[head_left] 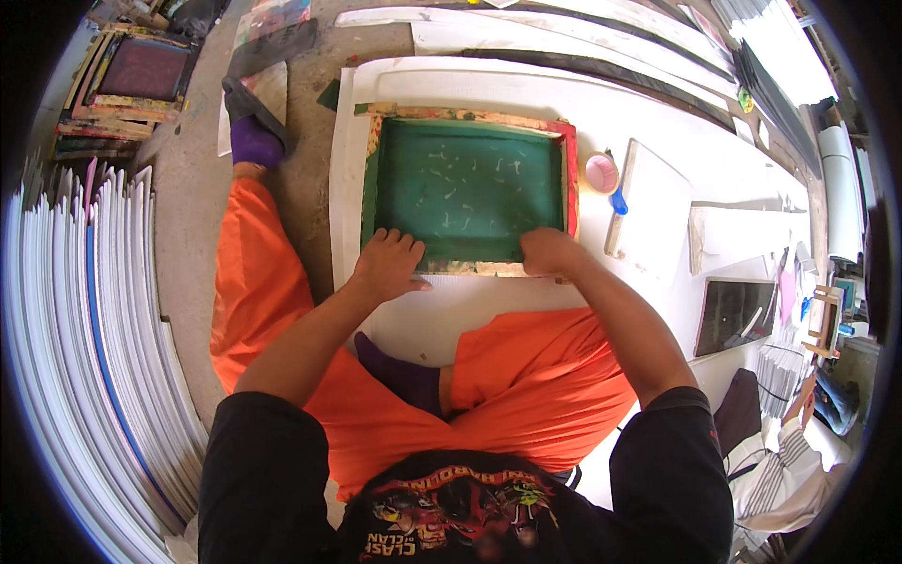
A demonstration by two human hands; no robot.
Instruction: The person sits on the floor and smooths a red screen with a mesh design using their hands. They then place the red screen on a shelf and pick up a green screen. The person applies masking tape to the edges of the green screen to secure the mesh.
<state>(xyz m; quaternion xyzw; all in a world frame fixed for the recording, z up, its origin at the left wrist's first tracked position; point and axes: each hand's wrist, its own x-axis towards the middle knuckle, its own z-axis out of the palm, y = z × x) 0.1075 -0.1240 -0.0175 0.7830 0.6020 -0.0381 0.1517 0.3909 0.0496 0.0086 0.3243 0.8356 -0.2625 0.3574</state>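
Observation:
A screen printing frame (470, 188) lies flat before me, with green mesh that carries small pale curved marks. Its wooden rails are stained with red, green and yellow paint. My left hand (390, 258) lies over the near rail at the left corner, fingers curled over the wood and thumb along its near side. At the near right corner my right hand (548, 252) is closed over the same rail, its fingertips mostly hidden. A pink-topped round tub (601, 173) stands just right of the frame, beside a small blue object (618, 202).
White board (413, 310) lies under the frame. Right of it are a pale panel (648, 197) and a dark flat panel (735, 318). Stacked white sheets (94, 329) stand at the left. More screen frames (141, 70) are piled far left, and long white strips (564, 42) lie beyond.

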